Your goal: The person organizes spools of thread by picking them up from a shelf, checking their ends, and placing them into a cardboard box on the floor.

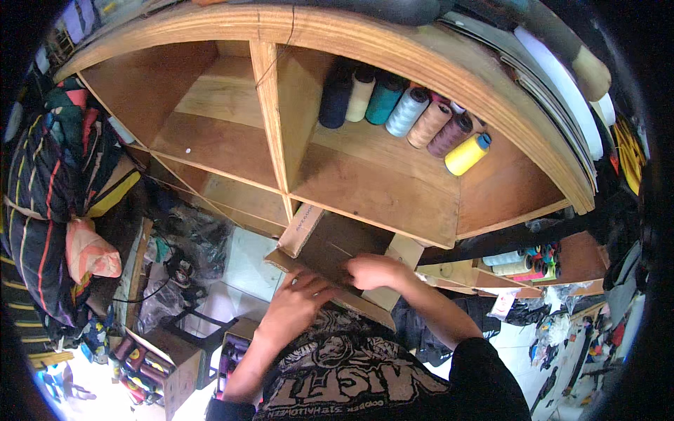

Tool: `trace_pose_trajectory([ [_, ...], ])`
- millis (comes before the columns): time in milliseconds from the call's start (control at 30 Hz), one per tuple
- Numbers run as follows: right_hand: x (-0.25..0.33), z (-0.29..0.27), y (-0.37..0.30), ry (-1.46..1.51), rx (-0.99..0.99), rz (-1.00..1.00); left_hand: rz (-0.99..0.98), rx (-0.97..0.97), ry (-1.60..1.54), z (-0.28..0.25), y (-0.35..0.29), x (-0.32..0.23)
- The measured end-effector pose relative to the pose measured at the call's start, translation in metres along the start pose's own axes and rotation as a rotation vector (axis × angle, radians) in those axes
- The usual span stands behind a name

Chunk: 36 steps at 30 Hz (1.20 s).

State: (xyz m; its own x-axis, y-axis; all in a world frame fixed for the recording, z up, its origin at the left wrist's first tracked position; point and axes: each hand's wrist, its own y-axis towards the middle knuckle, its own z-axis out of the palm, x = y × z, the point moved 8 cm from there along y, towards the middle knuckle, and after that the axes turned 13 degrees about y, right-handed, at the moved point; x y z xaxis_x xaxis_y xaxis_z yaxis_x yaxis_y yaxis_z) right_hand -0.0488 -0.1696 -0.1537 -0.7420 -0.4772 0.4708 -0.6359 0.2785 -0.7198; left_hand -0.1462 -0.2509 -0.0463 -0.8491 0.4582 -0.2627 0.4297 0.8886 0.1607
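Observation:
An open cardboard box (pixel 302 231) is in front of my body, its flaps folded outward and its dark inside partly in shadow. My left hand (pixel 300 298) lies against the near left edge of the box, fingers bent a little and apart. Over the box's opening, my right hand (pixel 375 271) has its fingers curled together and pointing left. Whatever those fingers may hold is hidden. Just beyond the box stands a wooden shelf unit (pixel 379 210). A row of thread cones (pixel 407 116) in navy, cream, teal, light blue, tan, purple and yellow fills part of its right compartment.
Dark striped cloth (pixel 49 182) is heaped at the left. Below it, another carton (pixel 184 372) holds more thread cones. Further thread cones (pixel 516 263) sit on a lower shelf at the right. Clear plastic bags (pixel 203 238) lie on the floor to the left.

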Motion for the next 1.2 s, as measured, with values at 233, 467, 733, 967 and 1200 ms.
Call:
trace_pose_trajectory([
  [233,-0.103,0.065,0.129,-0.251,-0.130,0.276,-0.027,0.022,-0.006,0.005,0.004,-0.001],
  [467,-0.107,0.075,0.137,-0.267,-0.083,0.244,-0.090,0.052,-0.123,0.010,-0.002,0.003],
  [733,-0.006,-0.017,-0.029,-0.069,-0.317,0.113,0.001,0.035,-0.137,0.003,-0.018,0.005],
  [967,-0.006,-0.028,-0.113,-0.007,-0.393,0.218,0.018,0.053,-0.139,0.004,-0.016,0.003],
  [1200,0.017,-0.069,-0.136,0.483,-0.560,-0.030,-0.117,-0.053,-0.358,-0.015,0.011,0.013],
])
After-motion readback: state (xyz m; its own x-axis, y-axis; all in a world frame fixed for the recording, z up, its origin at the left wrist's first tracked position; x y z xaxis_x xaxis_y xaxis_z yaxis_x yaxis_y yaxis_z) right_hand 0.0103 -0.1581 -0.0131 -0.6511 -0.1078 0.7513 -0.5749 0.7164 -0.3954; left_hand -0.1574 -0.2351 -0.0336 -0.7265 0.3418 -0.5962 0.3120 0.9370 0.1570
